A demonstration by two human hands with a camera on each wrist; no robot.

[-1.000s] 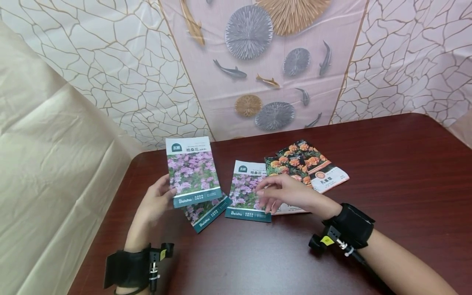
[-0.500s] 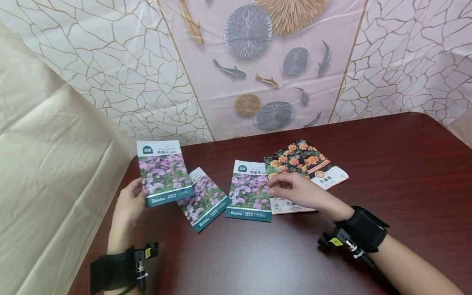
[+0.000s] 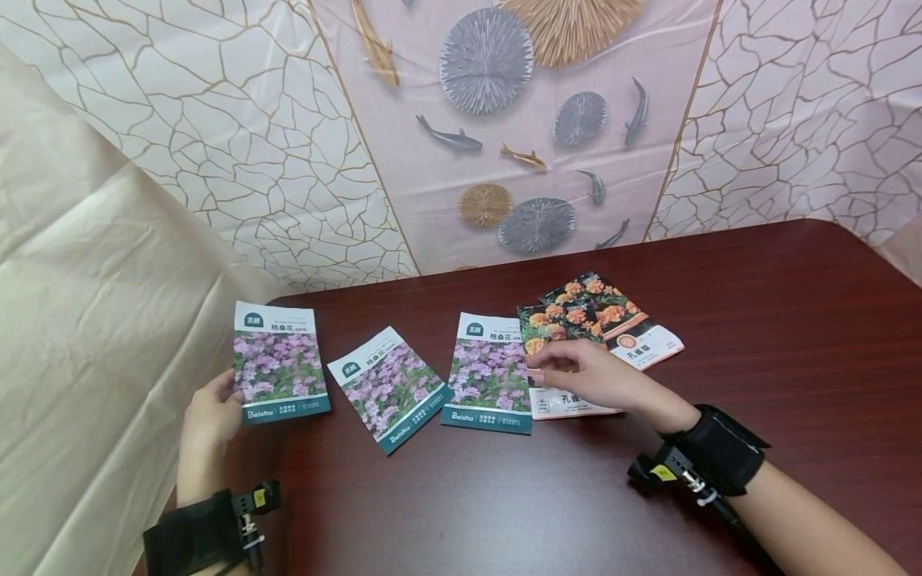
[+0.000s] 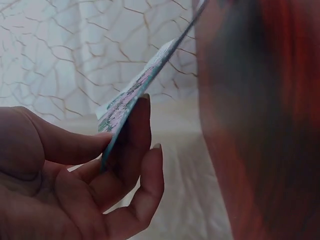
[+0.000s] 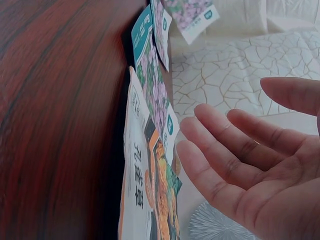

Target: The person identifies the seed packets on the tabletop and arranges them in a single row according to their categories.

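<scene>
packet (image 3: pixel 279 366) now held up at the left, tilted, its lower-left edge pinched between thumb and fingers of the left hand (image 3: pixel 210 412)! two pink packets (image 3: pixel 392 392) are laid flat to its right, orange packets (image 3: pixel 643 330) beyond. over these the right hand (image 3: pixel 598 378) is held with fingers loosely spread, nothing gripped; whether any packet is touched cannot be told. a setting-out seems in hand; next, lowering flat onto the table (image 3: pixel 461 512) and a clean release look to be called for.

Tons of room on the bench (image 3: pixel 432 512) up front and off right, but packets (image 3: pixel 392 392) clog the middle and cloth (image 3: pixel 302 136) walls off the back.
</scene>
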